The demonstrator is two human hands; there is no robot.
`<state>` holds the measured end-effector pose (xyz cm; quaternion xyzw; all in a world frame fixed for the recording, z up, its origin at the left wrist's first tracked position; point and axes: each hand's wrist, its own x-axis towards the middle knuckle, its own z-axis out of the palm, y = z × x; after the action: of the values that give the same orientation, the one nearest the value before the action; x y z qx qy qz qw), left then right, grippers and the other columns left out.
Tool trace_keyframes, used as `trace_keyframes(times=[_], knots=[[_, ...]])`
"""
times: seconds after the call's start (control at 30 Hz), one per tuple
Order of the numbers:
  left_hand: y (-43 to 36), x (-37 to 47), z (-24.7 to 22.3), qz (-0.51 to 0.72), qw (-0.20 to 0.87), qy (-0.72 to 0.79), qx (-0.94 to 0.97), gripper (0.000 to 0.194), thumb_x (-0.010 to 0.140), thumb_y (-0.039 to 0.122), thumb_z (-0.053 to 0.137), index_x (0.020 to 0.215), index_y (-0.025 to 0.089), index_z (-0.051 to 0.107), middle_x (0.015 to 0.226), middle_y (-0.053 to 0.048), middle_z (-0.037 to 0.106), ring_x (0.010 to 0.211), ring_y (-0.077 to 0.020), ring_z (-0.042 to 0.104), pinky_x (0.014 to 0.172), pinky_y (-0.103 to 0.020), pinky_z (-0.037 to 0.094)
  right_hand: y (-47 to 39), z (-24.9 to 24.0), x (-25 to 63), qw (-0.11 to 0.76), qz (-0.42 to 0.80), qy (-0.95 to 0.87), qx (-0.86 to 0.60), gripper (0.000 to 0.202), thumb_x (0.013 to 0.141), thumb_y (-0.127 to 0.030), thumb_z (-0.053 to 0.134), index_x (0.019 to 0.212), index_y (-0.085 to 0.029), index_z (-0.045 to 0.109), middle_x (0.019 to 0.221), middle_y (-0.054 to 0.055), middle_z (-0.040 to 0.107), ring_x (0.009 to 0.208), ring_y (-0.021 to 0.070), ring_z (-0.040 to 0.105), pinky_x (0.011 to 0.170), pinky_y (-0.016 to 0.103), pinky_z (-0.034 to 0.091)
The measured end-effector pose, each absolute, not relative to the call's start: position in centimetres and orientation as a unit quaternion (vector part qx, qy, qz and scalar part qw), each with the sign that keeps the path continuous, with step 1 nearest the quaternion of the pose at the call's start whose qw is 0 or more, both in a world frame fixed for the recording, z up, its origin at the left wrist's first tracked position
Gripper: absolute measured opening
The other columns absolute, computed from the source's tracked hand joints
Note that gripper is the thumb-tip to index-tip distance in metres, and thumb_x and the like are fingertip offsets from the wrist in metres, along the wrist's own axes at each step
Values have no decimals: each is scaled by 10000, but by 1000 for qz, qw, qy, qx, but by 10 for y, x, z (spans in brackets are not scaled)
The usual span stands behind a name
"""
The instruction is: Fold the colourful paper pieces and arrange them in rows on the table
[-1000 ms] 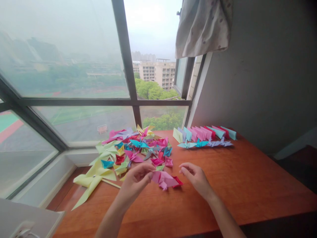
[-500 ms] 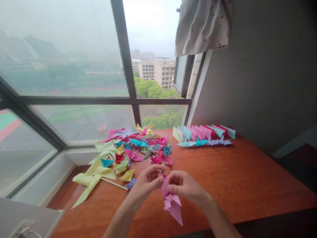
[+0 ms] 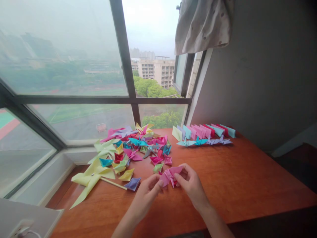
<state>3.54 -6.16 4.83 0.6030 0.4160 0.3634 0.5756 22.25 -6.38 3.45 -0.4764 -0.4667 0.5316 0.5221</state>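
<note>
A pink origami crane (image 3: 169, 175) is stretched between my two hands, its wings spread to the left and right. My left hand (image 3: 149, 191) pinches the tip of one wing between thumb and fingers. At the opposite wing, my right hand (image 3: 191, 185) grips with its thumb in front and fingers behind. Some darker pink paper shows just behind the crane; I cannot tell whether it belongs to another piece. A green paper boat (image 3: 158, 168) lies a little beyond my hands, and a purple paper boat (image 3: 133, 183) rests left of my left hand.
Paper boats, cranes and pinwheels are heaped on the wooden table (image 3: 235, 185) at left. A yellow pinwheel (image 3: 94, 175) with a stick lies nearest. At the back right, folded papers (image 3: 198, 132) stand in a row behind several small cranes (image 3: 200, 141). Windows border the far side.
The pink crane has turned from hanging downward to lying crosswise, wings out to the sides. My hands have moved apart, each now on one wing. The green and purple boats show more fully.
</note>
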Motion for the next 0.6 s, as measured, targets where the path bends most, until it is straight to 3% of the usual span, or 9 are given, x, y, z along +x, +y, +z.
trace_keyframes(times=[0.2,0.4,0.6], knots=[[-63,39,47,353,478,456,662,276,880,402,594,823,145,677,724,-23,621,670,-162,509,596,-221,374,-70,34,227,462,510,-539,-486,289,807,-444,684,886,-173,622,862,54,684,819,205,657,701,279,527],[-63,36,47,332,428,469,698,242,865,347,598,724,157,652,669,-19,615,642,-165,510,588,-227,358,-70,38,237,436,484,-568,-504,353,796,-333,686,1111,-179,650,1000,79,724,868,221,687,745,303,545],[-63,37,47,309,414,465,719,245,865,349,595,733,162,682,672,-31,643,639,-176,534,593,-230,378,-71,48,240,358,408,-666,-512,155,815,-236,600,835,-177,742,780,30,727,715,177,654,619,233,476]])
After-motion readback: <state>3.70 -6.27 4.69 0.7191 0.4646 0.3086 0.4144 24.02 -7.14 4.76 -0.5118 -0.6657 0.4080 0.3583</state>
